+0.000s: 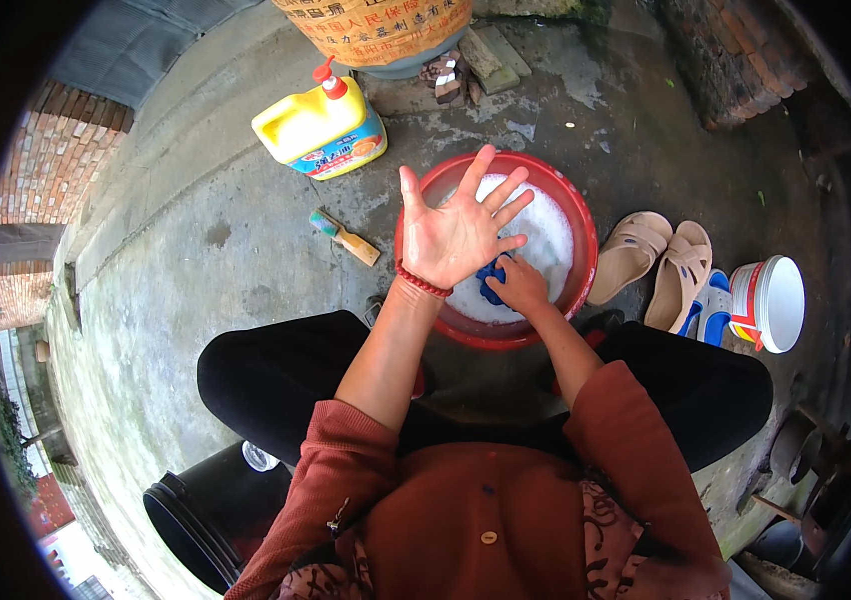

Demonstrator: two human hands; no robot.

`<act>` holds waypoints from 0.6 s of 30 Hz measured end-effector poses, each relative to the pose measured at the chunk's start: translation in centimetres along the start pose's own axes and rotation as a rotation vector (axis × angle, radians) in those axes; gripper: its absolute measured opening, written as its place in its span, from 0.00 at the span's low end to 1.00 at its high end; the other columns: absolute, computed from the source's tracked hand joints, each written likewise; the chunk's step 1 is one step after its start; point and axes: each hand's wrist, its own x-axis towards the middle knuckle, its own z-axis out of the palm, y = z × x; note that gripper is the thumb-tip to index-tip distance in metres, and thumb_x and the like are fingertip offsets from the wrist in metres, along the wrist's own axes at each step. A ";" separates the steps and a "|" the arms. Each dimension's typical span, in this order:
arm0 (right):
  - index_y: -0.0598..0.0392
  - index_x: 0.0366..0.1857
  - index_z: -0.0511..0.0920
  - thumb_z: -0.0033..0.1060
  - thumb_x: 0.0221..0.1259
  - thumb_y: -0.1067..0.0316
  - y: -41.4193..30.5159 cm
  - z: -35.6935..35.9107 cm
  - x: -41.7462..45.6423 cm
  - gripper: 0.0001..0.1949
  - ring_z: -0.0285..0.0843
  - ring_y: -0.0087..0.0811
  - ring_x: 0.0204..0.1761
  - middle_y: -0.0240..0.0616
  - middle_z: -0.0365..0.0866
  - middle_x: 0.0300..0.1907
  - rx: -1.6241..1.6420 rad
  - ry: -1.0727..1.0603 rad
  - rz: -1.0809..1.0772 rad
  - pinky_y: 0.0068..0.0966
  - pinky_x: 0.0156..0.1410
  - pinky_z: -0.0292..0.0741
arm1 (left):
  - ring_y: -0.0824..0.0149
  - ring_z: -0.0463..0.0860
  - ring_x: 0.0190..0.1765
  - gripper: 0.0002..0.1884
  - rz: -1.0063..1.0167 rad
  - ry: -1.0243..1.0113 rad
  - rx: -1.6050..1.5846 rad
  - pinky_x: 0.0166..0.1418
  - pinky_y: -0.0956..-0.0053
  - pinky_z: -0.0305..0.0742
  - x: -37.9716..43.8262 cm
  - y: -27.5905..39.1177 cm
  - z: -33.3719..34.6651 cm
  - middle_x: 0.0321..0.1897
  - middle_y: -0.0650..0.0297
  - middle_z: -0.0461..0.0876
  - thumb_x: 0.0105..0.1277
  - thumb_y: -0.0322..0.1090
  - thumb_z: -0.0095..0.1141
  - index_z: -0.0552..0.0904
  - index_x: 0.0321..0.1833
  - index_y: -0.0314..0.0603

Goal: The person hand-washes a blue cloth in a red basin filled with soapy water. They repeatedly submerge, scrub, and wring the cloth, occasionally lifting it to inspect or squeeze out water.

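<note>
My left hand (455, 221) is raised palm up with its fingers spread, above the left part of a red plastic basin (583, 259); a red bead bracelet (423, 282) circles its wrist. White suds (549, 217) fill much of the basin. At the basin's middle, my right hand (521, 285) grips a dark blue cloth or similar soft item (491, 289), partly hidden by both hands. On the concrete left of the basin lies a wooden-handled scrub brush (354, 244) with green bristles. A yellow pump jug of detergent (332, 131) stands beyond it.
Beige slippers (632, 251), blue-and-white clogs (714, 307) and a white plastic bucket (778, 304) sit right of the basin. A black bucket (200, 510) lies at lower left. A large wrapped container (380, 30) stands at the top, with stone blocks (497, 60) beside it.
</note>
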 end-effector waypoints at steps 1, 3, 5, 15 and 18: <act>0.48 0.41 0.75 0.61 0.50 0.52 0.2 0.1 0.0 0.17 0.77 0.46 0.45 0.43 0.75 0.41 0.002 -0.002 -0.001 0.42 0.48 0.74 | 0.47 0.48 0.74 0.48 -0.004 0.001 -0.007 0.66 0.38 0.56 0.0 -0.1 -0.2 0.74 0.50 0.46 0.53 0.79 0.38 0.55 0.74 0.60; 0.48 0.40 0.75 0.61 0.50 0.52 0.3 0.4 0.2 0.17 0.77 0.46 0.45 0.43 0.75 0.41 0.005 -0.002 -0.008 0.42 0.48 0.74 | 0.47 0.48 0.74 0.48 -0.004 0.030 0.006 0.65 0.38 0.56 0.0 -0.2 -0.6 0.74 0.50 0.46 0.53 0.79 0.38 0.55 0.74 0.60; 0.47 0.40 0.75 0.61 0.50 0.52 0.6 0.7 0.3 0.16 0.77 0.46 0.45 0.43 0.75 0.42 0.008 -0.004 -0.015 0.42 0.48 0.74 | 0.47 0.48 0.74 0.47 -0.009 0.047 0.011 0.65 0.38 0.57 0.0 -0.3 -1.3 0.74 0.50 0.47 0.54 0.78 0.38 0.55 0.73 0.60; 0.47 0.40 0.75 0.61 0.50 0.52 1.0 1.3 0.4 0.16 0.77 0.45 0.46 0.43 0.75 0.43 0.025 -0.010 -0.018 0.40 0.49 0.74 | 0.47 0.49 0.74 0.47 -0.037 0.029 -0.003 0.65 0.39 0.57 0.0 -0.7 -2.6 0.74 0.50 0.47 0.54 0.79 0.37 0.56 0.73 0.61; 0.47 0.40 0.75 0.60 0.50 0.52 1.0 1.4 0.4 0.16 0.78 0.45 0.46 0.43 0.76 0.44 0.025 -0.017 -0.008 0.40 0.49 0.75 | 0.47 0.48 0.74 0.47 -0.035 0.033 -0.011 0.65 0.39 0.58 0.0 -0.7 -2.5 0.74 0.50 0.46 0.54 0.79 0.37 0.56 0.73 0.61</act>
